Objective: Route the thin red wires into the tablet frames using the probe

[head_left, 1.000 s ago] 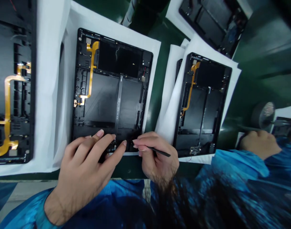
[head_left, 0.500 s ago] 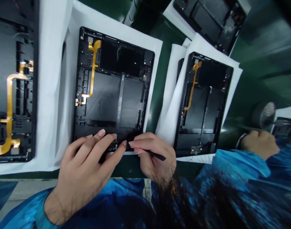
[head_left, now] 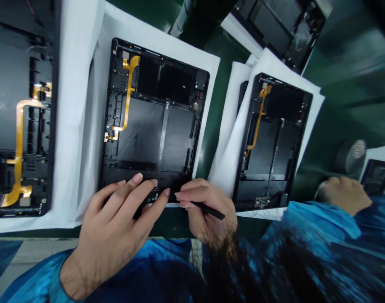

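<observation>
An opened black tablet chassis (head_left: 148, 122) with an orange flex cable (head_left: 128, 90) lies on a white sheet (head_left: 179, 54) in front of me. My left hand (head_left: 116, 227) rests with fingers spread flat on the chassis's near edge, fingertips by a small connector board. My right hand (head_left: 205, 206) pinches a thin black tool (head_left: 208, 209) like a pen. Its tip, hidden under my fingers, sits at the same near edge, right beside my left fingertips.
More opened tablets on white sheets lie left (head_left: 18, 109), right (head_left: 272, 139) and at the far right back (head_left: 283, 25), all on a dark green belt (head_left: 346, 67). A co-worker's hand (head_left: 343, 193) in a blue sleeve works at the right, near a round grey object (head_left: 350, 155).
My hands stay in place on the tablet's near edge. The view has shifted slightly, so everything sits a little further right. The co-worker's hand has moved slightly.
</observation>
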Action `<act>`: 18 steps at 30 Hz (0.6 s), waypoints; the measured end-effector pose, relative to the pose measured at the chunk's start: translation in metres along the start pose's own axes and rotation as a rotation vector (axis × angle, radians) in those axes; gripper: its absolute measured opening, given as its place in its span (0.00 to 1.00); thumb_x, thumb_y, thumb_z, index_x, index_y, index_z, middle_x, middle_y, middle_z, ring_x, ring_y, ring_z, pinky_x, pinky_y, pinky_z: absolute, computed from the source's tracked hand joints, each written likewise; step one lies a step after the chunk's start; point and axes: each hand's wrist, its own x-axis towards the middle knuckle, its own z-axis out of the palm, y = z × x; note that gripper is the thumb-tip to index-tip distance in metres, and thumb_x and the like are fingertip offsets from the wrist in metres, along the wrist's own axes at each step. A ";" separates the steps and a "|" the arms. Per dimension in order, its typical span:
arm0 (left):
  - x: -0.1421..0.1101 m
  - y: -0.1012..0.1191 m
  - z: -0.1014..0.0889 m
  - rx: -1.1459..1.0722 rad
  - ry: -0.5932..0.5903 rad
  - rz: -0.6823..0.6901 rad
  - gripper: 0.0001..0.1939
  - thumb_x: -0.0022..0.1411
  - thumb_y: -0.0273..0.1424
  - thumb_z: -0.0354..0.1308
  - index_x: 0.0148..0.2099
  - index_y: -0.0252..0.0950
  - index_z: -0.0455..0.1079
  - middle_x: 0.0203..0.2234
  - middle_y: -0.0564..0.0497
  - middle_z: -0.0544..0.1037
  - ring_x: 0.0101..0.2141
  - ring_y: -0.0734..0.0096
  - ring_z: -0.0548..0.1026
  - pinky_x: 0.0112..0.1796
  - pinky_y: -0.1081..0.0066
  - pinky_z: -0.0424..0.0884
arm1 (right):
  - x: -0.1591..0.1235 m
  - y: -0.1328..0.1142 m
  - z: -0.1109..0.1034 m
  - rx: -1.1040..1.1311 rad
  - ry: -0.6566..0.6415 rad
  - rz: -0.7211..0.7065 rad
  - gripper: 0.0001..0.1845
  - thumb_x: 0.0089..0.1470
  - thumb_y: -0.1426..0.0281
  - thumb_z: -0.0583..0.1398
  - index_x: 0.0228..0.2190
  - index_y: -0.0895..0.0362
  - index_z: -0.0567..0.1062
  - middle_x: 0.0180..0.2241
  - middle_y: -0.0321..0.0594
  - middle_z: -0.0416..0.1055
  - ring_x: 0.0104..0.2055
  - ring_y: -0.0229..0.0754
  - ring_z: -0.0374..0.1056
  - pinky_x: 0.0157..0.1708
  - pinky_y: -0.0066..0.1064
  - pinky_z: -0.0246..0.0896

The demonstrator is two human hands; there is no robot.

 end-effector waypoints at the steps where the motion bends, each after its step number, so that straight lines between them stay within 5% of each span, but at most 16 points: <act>1: -0.004 -0.001 0.002 -0.037 -0.048 -0.034 0.19 0.80 0.37 0.42 0.63 0.59 0.68 0.63 0.64 0.61 0.63 0.55 0.66 0.53 0.36 0.76 | 0.000 0.001 0.000 0.010 0.004 0.004 0.13 0.58 0.82 0.61 0.38 0.53 0.78 0.33 0.34 0.79 0.34 0.38 0.77 0.35 0.28 0.78; 8: -0.017 -0.003 0.006 -0.112 -0.174 -0.130 0.21 0.80 0.45 0.38 0.62 0.57 0.70 0.62 0.62 0.61 0.71 0.56 0.50 0.57 0.41 0.77 | -0.002 0.003 -0.002 0.051 0.012 0.058 0.15 0.59 0.82 0.59 0.38 0.51 0.79 0.32 0.33 0.80 0.34 0.39 0.79 0.34 0.29 0.80; 18: 0.006 0.000 -0.002 0.017 0.035 0.004 0.20 0.81 0.36 0.41 0.57 0.56 0.74 0.62 0.66 0.62 0.69 0.55 0.57 0.50 0.36 0.77 | 0.003 0.001 -0.006 0.059 -0.040 0.070 0.16 0.58 0.82 0.59 0.40 0.51 0.80 0.32 0.34 0.79 0.35 0.40 0.80 0.33 0.30 0.80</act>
